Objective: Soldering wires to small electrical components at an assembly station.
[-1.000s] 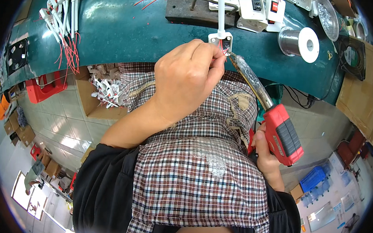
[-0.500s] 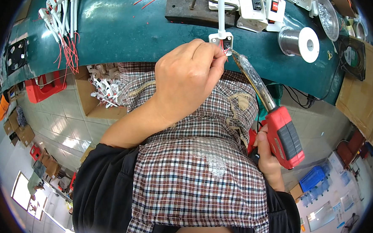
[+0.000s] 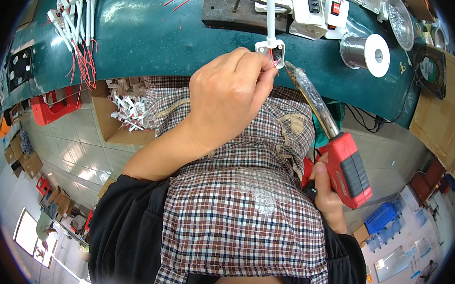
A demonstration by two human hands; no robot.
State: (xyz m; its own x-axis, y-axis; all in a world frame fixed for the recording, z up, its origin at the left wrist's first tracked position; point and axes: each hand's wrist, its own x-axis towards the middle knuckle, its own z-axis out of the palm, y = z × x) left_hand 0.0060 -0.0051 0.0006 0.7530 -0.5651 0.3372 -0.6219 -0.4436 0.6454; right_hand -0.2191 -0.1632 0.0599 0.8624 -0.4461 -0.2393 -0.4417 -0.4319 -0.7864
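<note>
My left hand is closed in a pinch at the lower edge of a small white plastic housing, where thin red wires come out by the fingertips. A white tube runs up from that housing, and a black part sits inside it. My right hand is wrapped round the grip of a red-and-black soldering gun. Its long, darkened barrel points up and left, the tip just right of the housing with a small gap between them.
Solder wire on a white spool stands on the green table. Behind the housing lie a dark metal block and white switch boxes. White tubes with red wires hang over at left. A carton of white parts sits below.
The soldering gun has shifted slightly right and down, its tip drawing away from the housing's edge. My left hand and the housing have hardly moved.
</note>
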